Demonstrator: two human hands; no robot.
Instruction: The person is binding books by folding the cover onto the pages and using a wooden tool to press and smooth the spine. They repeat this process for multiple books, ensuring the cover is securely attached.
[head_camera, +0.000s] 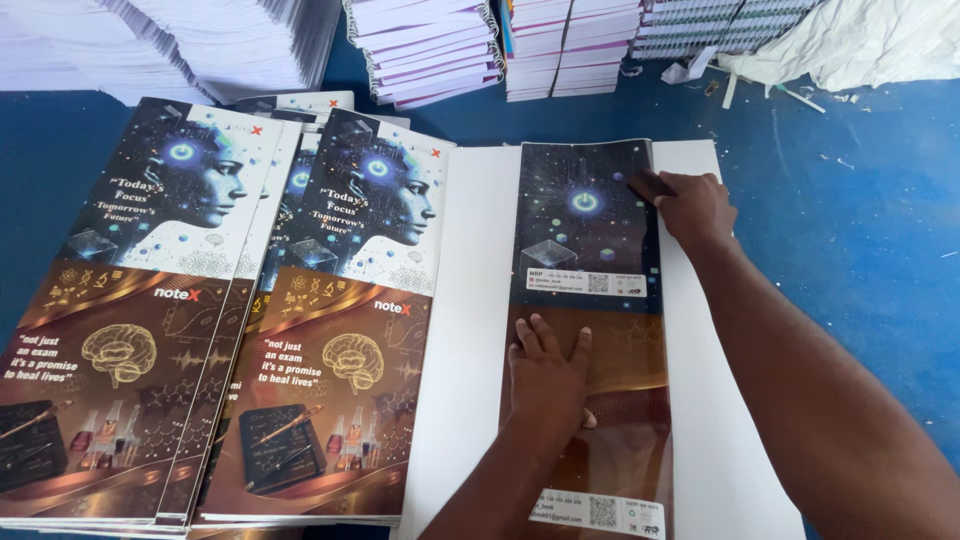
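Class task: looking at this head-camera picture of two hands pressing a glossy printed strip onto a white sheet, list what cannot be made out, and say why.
1. Glossy strip, head view: the left hand hides its middle.
2. Its top right corner: under the right hand.
3. White sheet: lower end cut off by the picture's bottom edge.
4. Spiral notebooks: tops cut off by the upper edge.
5. Printed cover stack: sheet count too fine to tell.

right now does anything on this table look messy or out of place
Mostly tidy. The left hand and right hand press a folded cover sheet flat. Odd bits: paper scraps litter the blue table at top right, beside crumpled white sheeting.
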